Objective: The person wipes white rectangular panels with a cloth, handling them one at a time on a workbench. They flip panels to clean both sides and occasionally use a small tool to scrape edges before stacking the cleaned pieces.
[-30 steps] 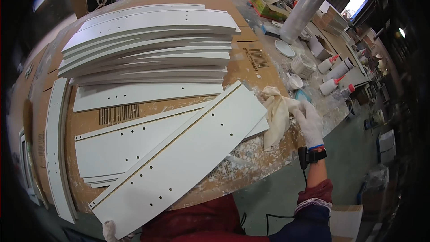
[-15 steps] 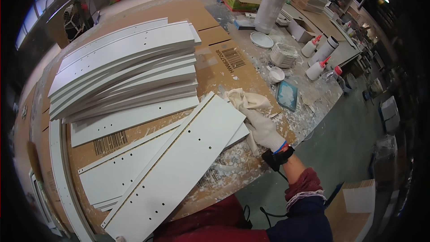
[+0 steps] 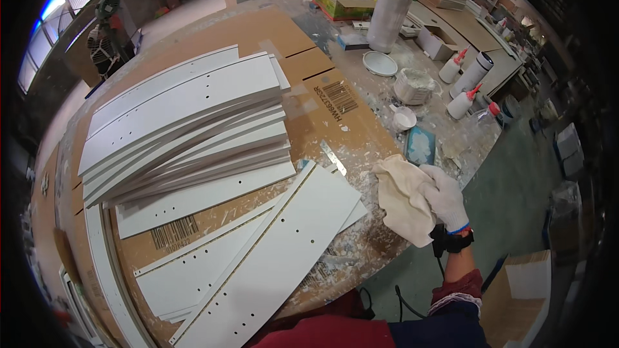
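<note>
My right hand (image 3: 446, 198), in a white glove with a black wrist strap, grips a cream cloth (image 3: 403, 198) that hangs over the table's near right edge. Just left of the cloth lies a long white drilled panel (image 3: 278, 261), set at an angle on top of other white panels (image 3: 193, 274). Its far end is close to the cloth. My left hand is out of sight.
A tall fanned stack of white panels (image 3: 184, 122) covers the cardboard-covered table (image 3: 335, 106). Squeeze bottles (image 3: 464, 100), a stack of bowls (image 3: 412, 85), a small cup (image 3: 404, 118), a blue sponge (image 3: 420, 145) and a white post (image 3: 393, 3) stand at the right. A cardboard box (image 3: 519, 293) sits on the green floor.
My right hand with the cloth has come down and toward me along the table's right edge, off the panel's end. The view has shifted, and my left hand has left the picture.
</note>
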A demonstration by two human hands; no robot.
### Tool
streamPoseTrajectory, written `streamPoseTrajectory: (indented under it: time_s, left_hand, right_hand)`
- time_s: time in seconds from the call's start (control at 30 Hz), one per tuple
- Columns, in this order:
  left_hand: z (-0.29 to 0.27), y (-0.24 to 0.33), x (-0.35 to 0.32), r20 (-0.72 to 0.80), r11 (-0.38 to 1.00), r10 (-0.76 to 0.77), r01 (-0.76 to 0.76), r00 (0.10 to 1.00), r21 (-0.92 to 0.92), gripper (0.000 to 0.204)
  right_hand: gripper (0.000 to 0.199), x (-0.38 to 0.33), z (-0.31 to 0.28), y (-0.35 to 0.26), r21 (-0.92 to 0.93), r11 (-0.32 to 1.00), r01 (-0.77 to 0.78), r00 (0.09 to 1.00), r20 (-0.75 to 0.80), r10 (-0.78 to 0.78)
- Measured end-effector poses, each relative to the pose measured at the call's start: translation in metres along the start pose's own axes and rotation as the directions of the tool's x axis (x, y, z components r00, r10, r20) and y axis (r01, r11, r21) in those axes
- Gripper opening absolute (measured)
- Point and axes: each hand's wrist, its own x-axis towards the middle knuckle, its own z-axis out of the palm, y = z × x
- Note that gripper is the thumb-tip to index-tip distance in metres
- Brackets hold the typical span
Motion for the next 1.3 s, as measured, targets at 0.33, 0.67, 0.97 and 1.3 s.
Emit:
streamPoseTrajectory:
  time_s: [0.33,0.67,0.97,1.3]
  left_hand:
    - [-0.015,0.006,0.006,-0.072,0.975,0.165,-0.151,0.984,0.163,0.047]
    - [-0.031,-0.010,0.021,-0.131,0.983,0.168,-0.156,0.977,0.099,0.044]
    - [-0.024,-0.011,0.011,-0.182,0.986,0.101,-0.073,0.978,0.151,0.051]
    - [-0.011,-0.013,0.029,-0.163,0.971,0.156,-0.120,0.974,0.208,0.048]
  right_hand:
    - [0.024,0.033,0.002,-0.088,-0.589,0.700,0.404,0.913,0.307,-0.269]
    - [0.031,0.154,0.104,-0.144,-0.326,0.691,0.645,0.636,0.731,-0.249]
    - [0.030,0.154,0.145,-0.126,-0.327,0.562,0.760,0.591,0.706,-0.389]
    - [0.037,0.149,0.026,-0.087,0.205,0.961,0.186,0.965,0.147,-0.218]
